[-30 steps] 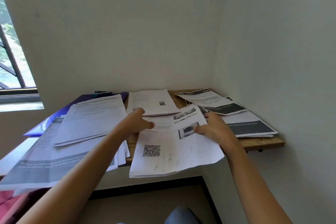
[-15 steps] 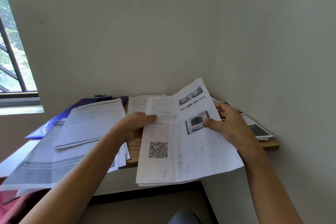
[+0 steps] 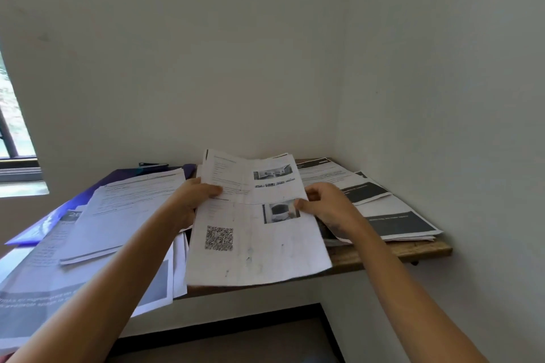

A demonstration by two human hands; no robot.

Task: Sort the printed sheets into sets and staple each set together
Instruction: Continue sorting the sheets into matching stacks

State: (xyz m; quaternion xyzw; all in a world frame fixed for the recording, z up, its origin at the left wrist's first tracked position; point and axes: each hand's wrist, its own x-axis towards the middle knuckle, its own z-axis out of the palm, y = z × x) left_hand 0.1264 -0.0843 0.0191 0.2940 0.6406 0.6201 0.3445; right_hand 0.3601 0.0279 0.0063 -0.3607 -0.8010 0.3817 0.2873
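left hand (image 3: 191, 200) and right hand (image 3: 327, 206) both pinch one sheaf of sheets (image 3: 259, 250) (several, uncounted).

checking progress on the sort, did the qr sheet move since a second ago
Yes. The qr sheet lifted off the table, then sank back toward it; its far edge is still raised.

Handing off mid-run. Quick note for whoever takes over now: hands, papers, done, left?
Left hand grips the left edge of the QR-code sheets. Right hand pinches their right edge.
They are held over the middle of the wooden shelf. Text-page pile lies left, over a blue folder; dark-banner pile lies right.
Done: rough piles laid out; no staple visible.
Left: place the held sheets, staple each set. Dark item by the wall may be the stapler; cannot tell.
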